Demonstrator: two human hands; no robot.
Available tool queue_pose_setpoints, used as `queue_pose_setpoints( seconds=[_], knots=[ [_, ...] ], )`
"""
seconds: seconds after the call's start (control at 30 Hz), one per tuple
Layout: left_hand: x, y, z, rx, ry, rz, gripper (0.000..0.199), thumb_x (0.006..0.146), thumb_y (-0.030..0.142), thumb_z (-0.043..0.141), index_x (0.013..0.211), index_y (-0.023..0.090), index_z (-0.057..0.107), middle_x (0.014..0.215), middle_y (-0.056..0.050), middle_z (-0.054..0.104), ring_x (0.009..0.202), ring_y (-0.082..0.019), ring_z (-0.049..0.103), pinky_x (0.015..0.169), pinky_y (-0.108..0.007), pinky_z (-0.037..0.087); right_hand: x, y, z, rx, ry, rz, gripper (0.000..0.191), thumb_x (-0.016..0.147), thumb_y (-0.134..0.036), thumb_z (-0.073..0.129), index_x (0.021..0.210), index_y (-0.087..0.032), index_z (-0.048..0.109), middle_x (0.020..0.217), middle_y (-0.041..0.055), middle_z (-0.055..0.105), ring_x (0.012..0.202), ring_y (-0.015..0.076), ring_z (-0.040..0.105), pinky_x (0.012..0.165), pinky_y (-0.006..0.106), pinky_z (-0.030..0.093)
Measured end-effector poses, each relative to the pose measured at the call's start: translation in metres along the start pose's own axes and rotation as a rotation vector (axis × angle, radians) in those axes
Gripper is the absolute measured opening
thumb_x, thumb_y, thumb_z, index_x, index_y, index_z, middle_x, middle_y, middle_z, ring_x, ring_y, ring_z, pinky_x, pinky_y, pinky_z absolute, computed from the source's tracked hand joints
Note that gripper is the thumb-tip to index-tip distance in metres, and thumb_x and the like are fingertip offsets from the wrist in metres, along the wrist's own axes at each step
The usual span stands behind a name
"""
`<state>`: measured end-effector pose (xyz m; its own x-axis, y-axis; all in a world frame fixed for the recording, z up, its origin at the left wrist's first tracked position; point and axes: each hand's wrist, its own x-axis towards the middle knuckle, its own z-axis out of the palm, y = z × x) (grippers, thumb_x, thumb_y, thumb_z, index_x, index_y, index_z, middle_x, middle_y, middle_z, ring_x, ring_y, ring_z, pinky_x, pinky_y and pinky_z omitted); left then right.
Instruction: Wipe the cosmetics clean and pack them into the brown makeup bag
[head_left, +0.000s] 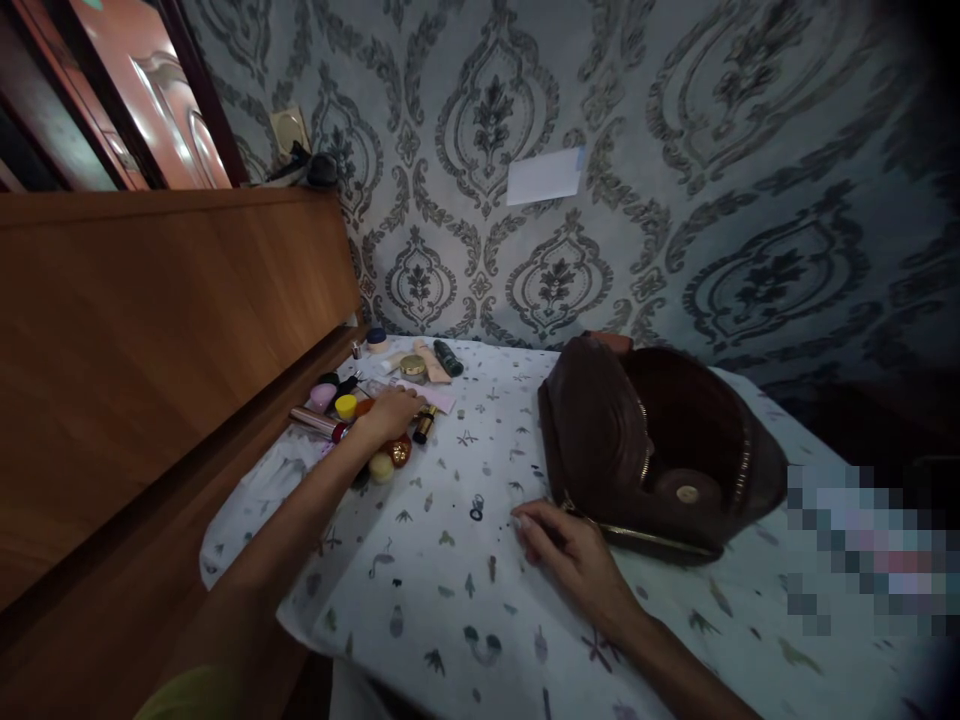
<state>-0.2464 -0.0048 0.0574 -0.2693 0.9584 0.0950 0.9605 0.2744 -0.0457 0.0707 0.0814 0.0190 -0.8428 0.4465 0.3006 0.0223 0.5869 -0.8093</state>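
My left hand (pixel 395 412) reaches into a cluster of cosmetics at the left of the cloth-covered surface. Its fingers are bent downward and close together; what they grip is hidden. Beside them lies a gold-and-black tube (pixel 425 424). Around the wrist are a yellow-lidded pot (pixel 346 406), a pink round item (pixel 322 397), a shiny pink tube (pixel 315 422), an amber bottle with a gold cap (pixel 401 452) and a pale yellow round item (pixel 381 468). My right hand (pixel 566 550) rests empty on the cloth, fingers loosely apart, near the front-left corner of a brown handbag (pixel 600 430), which stands unzipped.
Farther back lie a gold-lidded jar (pixel 412 368), a dark tube (pixel 448 357) and a dark-lidded jar (pixel 376 340). A wooden panel (pixel 187 300) borders the left side. Patterned wallpaper (pixel 487 120) covers the wall behind, with a white paper (pixel 545 176) on it.
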Motion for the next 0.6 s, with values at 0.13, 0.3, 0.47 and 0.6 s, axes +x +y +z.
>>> queue_pose_setpoints(
  seconds=[0.13, 0.3, 0.47, 0.6],
  knots=[
    [0.005, -0.001, -0.002, 0.051, -0.041, 0.021, 0.033, 0.086, 0.003, 0.05, 0.108, 0.02, 0.068, 0.11, -0.013, 0.068, 0.104, -0.026, 0.06, 0.092, -0.04, 0.046, 0.0, 0.0, 0.001, 0.015, -0.001, 0.023, 0.032, 0.093, -0.04, 0.045, 0.083, -0.019, 0.066, 0.055, -0.0004, 0.061, 0.051, 0.0166, 0.061, 0.053, 0.027, 0.048],
    [0.003, -0.005, -0.004, 0.107, -0.069, 0.048, 0.041, 0.085, 0.002, 0.047, 0.116, 0.021, 0.065, 0.114, -0.012, 0.066, 0.107, -0.027, 0.059, 0.088, -0.039, 0.047, -0.001, 0.003, 0.001, 0.018, -0.024, 0.063, 0.032, 0.092, -0.042, 0.045, 0.083, -0.019, 0.066, 0.054, -0.001, 0.059, 0.051, 0.016, 0.06, 0.055, 0.026, 0.047],
    [-0.004, -0.01, -0.007, 0.127, -0.059, 0.08, 0.045, 0.088, 0.005, 0.046, 0.126, 0.025, 0.06, 0.12, -0.011, 0.064, 0.112, -0.028, 0.055, 0.087, -0.039, 0.046, -0.002, 0.012, 0.003, 0.02, -0.026, 0.06, 0.033, 0.093, -0.043, 0.044, 0.082, -0.019, 0.065, 0.056, -0.0009, 0.059, 0.052, 0.0153, 0.059, 0.055, 0.026, 0.045],
    [-0.007, -0.013, -0.009, 0.134, -0.046, 0.098, 0.041, 0.089, 0.009, 0.047, 0.124, 0.025, 0.059, 0.12, -0.01, 0.063, 0.111, -0.027, 0.055, 0.086, -0.038, 0.046, -0.003, 0.017, 0.005, 0.031, -0.032, 0.072, 0.034, 0.094, -0.044, 0.044, 0.084, -0.019, 0.065, 0.058, -0.0006, 0.059, 0.053, 0.0154, 0.059, 0.056, 0.027, 0.045]
  ],
)
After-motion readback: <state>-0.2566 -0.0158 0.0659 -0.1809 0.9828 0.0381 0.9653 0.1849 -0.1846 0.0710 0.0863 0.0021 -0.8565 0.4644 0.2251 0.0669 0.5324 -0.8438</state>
